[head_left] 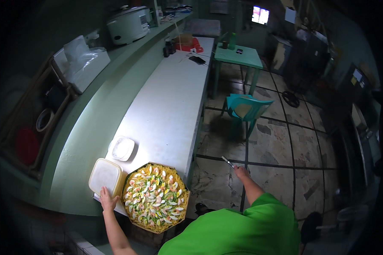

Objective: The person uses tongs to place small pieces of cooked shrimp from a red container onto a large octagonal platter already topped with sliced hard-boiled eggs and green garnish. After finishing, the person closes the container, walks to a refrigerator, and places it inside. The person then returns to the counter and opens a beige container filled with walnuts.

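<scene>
At the near end of the long counter sits an octagonal tray [185, 211] of yellow noodles [132, 216], topped with egg slices, shrimp and chopped greens. Left of it stands a square plastic container [104, 175] with a whitish lid. My left hand [108, 200] rests against its near edge, fingers stretched out over the lid. Out to the right, above the floor, my right hand [241, 172] is closed around a slim metal utensil [227, 161]; its exact kind is too small to tell. A smaller clear container [122, 148] lies beyond the square one.
The white counter [166, 97] runs away from me, with a phone [197, 60] and a red item [195, 44] far along it. A rice cooker [128, 25] stands on the ledge at left. A green table [238, 56] and teal plastic chair [247, 106] stand on the tiled floor.
</scene>
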Tool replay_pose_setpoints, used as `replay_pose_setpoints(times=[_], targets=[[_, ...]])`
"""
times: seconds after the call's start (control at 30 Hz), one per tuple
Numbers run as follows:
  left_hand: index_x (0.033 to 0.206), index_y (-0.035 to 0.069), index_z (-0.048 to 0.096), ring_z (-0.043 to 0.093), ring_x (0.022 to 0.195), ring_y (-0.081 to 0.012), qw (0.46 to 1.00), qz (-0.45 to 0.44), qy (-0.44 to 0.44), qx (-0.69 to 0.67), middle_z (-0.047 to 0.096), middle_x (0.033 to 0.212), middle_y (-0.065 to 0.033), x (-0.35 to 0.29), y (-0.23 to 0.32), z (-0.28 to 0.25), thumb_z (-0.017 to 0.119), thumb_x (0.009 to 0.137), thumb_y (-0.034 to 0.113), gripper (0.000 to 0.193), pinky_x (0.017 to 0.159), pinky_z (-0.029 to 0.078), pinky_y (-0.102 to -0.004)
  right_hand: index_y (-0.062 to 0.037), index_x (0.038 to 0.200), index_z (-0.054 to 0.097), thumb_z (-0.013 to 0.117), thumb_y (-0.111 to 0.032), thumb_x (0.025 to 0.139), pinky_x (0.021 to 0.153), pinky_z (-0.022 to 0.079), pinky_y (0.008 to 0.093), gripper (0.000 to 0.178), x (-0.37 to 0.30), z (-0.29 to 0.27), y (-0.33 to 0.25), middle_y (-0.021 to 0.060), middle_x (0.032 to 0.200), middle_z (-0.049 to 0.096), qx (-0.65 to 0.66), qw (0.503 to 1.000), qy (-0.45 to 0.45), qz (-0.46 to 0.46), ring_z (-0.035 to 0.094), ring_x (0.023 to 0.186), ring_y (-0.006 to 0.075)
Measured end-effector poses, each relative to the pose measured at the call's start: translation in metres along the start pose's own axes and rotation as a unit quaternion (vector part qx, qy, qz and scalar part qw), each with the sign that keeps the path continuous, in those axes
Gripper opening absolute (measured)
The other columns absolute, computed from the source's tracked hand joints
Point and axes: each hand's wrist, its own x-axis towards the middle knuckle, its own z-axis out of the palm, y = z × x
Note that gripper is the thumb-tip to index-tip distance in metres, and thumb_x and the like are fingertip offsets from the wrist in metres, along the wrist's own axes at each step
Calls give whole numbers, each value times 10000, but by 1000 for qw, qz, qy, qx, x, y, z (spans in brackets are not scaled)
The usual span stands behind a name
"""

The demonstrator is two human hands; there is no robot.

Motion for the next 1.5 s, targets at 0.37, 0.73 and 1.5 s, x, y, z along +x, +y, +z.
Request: replay_pose_setpoints(times=[0.37,0.73,1.5], targets=[[858,33,622,672,809,-384,972,221,-65,43,684,862,-180,28,-10,-37,774,664,263,337,731,542,-477,-15,787,657,466,-665,922,471,381,353,690,-68,5,-38,41,547,508,322,929,120,-139,500,471,180],[1141,3,630,676,873,-372,926,192,291,-148,690,999,-206,15,-73,-68,545,982,148,231,761,545,-434,-44,979,589,474,-356,1007,697,459,327,334,-180,57,-242,81,874,609,271,849,-77,-446,552,789,166],[1112,-17,580,602,936,-250,733,-466,284,-407,635,1018,-154,-330,-170,114,472,1033,259,307,878,465,-359,-64,875,733,507,-216,923,738,543,467,277,-314,182,-476,192,846,705,-210,761,85,-608,692,840,367]])
